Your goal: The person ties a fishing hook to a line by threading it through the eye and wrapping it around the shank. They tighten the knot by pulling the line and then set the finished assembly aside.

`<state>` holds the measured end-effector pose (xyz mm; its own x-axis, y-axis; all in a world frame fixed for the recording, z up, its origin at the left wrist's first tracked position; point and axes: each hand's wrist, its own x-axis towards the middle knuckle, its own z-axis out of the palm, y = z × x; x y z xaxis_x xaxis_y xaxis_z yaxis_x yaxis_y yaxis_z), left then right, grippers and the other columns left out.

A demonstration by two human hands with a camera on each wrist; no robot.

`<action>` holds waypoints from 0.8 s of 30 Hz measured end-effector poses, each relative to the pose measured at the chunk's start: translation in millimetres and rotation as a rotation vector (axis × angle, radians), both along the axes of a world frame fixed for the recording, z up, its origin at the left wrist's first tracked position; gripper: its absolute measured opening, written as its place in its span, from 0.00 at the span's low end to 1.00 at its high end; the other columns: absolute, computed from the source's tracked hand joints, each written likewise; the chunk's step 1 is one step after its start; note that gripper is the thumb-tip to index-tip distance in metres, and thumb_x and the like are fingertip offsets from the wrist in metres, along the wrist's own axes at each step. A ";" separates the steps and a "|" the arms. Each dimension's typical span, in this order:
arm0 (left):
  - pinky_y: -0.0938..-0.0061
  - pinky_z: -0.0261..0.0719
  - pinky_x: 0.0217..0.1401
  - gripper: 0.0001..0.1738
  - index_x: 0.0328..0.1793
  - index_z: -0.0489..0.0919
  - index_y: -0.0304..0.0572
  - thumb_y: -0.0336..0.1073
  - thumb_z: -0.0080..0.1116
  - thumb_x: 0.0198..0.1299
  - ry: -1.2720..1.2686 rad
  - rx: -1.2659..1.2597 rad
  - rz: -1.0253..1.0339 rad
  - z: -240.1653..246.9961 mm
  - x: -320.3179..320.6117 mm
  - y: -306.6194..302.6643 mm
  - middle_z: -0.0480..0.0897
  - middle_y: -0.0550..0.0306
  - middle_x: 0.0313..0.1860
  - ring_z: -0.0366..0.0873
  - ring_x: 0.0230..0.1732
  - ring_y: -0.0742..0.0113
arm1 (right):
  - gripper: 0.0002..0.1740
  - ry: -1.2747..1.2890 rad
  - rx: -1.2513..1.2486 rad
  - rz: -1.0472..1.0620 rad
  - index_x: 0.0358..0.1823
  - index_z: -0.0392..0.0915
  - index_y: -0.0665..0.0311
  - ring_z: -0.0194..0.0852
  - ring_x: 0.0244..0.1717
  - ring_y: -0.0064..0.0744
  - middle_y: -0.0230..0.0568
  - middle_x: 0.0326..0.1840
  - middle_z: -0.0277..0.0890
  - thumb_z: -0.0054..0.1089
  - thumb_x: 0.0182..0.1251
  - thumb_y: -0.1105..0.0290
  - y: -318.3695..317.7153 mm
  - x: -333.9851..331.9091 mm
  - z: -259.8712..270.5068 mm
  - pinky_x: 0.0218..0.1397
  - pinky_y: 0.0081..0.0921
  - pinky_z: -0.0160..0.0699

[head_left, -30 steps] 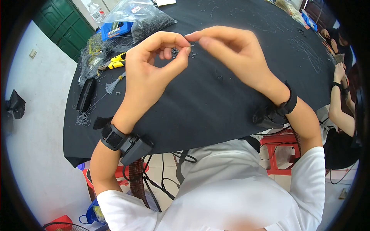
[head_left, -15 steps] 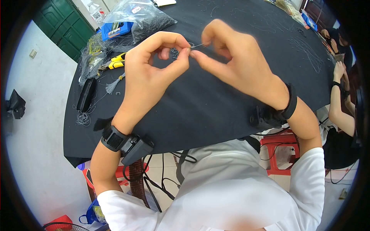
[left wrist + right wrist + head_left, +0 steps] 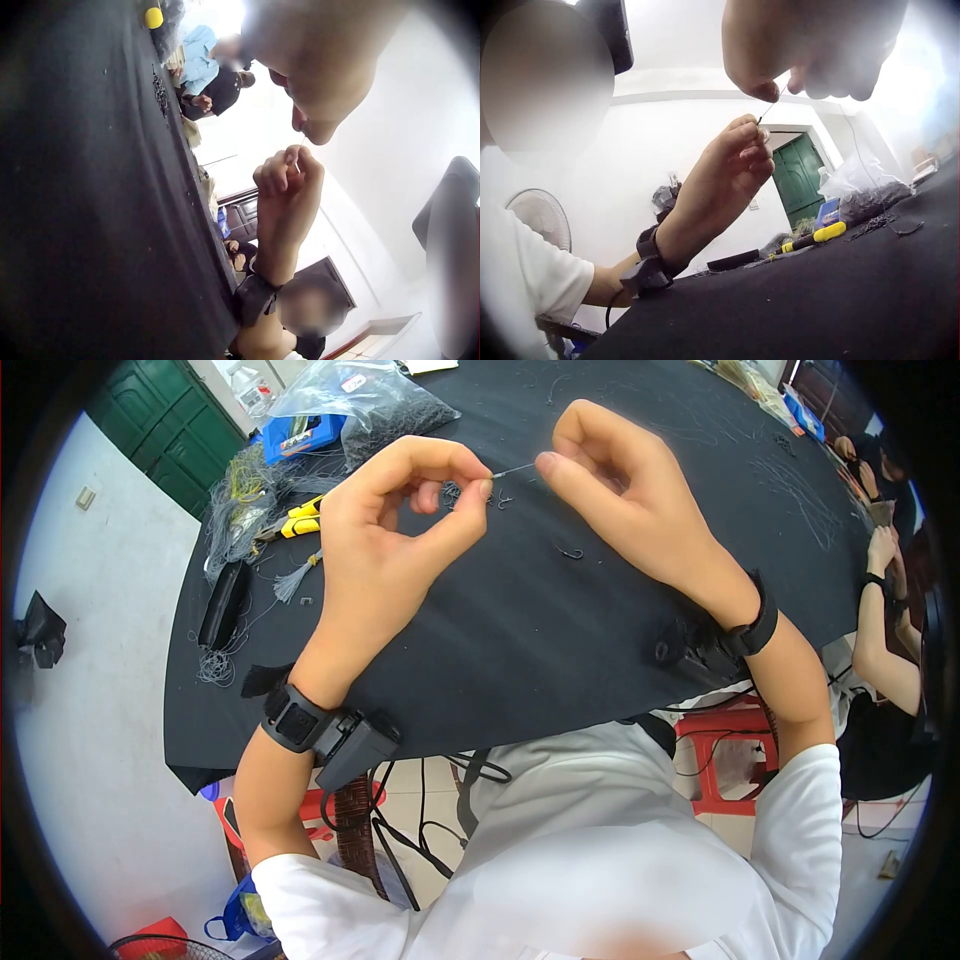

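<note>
In the head view, my left hand (image 3: 385,525) pinches a tiny piece between thumb and index fingertip; I cannot tell what it is. A thin grey line (image 3: 517,469) runs taut from there to my right hand (image 3: 625,490), which grips it between thumb and curled index finger. The right wrist view shows a small dark bit (image 3: 760,120) on the line at the left fingertips. More line (image 3: 860,157) hangs from the right hand toward the tabletop. A dark fishing hook (image 3: 571,553) shows below the right hand, and several small hooks (image 3: 503,503) lie beyond the left fingertips.
A black cloth covers the table (image 3: 480,650). At the left are yellow-handled pliers (image 3: 302,520), a black case (image 3: 224,606) and tangled line (image 3: 216,670). Farther back stand a bag of small dark pieces (image 3: 395,425) and a blue box (image 3: 300,438). Another person (image 3: 880,560) sits at right.
My right hand has moved from the left fingertips up and to the right, drawing the line out between the hands. My left hand has stayed almost in place, still pinching.
</note>
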<state>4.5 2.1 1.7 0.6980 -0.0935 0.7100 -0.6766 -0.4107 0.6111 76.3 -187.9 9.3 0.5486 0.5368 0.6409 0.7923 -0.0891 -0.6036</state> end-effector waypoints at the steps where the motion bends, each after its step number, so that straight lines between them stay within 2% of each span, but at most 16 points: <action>1: 0.88 0.65 0.35 0.06 0.38 0.78 0.34 0.21 0.58 0.52 -0.002 -0.040 0.001 0.0 0.7 -1.0 0.76 0.66 0.32 0.64 0.31 0.82 | 0.14 0.011 -0.004 0.010 0.24 0.64 0.63 0.47 0.17 0.13 0.24 0.13 0.50 0.56 0.60 0.66 -0.4 0.4 -0.4 0.19 0.19 0.48; 3: 0.87 0.62 0.35 0.07 0.35 0.79 0.37 0.22 0.59 0.48 -0.006 -0.119 0.005 0.2 1.7 -3.5 0.77 0.68 0.29 0.62 0.30 0.82 | 0.15 0.023 0.004 0.024 0.22 0.63 0.63 0.46 0.17 0.12 0.23 0.14 0.50 0.56 0.61 0.65 -0.6 2.9 -1.8 0.19 0.18 0.48; 6: 0.87 0.62 0.35 0.06 0.35 0.79 0.37 0.22 0.59 0.48 0.013 -0.166 0.010 1.0 -0.1 -3.8 0.77 0.68 0.30 0.62 0.30 0.82 | 0.16 0.038 0.023 0.028 0.21 0.60 0.62 0.46 0.18 0.12 0.23 0.14 0.50 0.56 0.61 0.65 -0.5 9.8 -4.9 0.20 0.18 0.48; 21: 0.87 0.63 0.35 0.07 0.35 0.79 0.36 0.22 0.59 0.48 -0.026 -0.110 0.019 0.5 -0.2 -3.6 0.76 0.68 0.30 0.62 0.30 0.82 | 0.20 0.086 -0.042 -0.017 0.17 0.56 0.60 0.44 0.18 0.13 0.23 0.14 0.48 0.56 0.59 0.63 -1.6 11.2 -5.0 0.19 0.18 0.46; 24: 0.87 0.63 0.35 0.06 0.35 0.79 0.36 0.22 0.58 0.49 0.030 -0.104 0.021 0.4 -1.7 -4.4 0.76 0.68 0.30 0.62 0.30 0.82 | 0.20 0.082 -0.081 -0.030 0.18 0.54 0.59 0.44 0.19 0.12 0.22 0.16 0.48 0.56 0.58 0.64 -3.3 8.8 -2.5 0.20 0.17 0.45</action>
<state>2.9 -2.2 2.1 0.7200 -0.0052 0.6940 -0.6494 -0.3576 0.6711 85.1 -191.2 6.8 0.6138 0.5677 0.5486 0.7371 -0.1631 -0.6558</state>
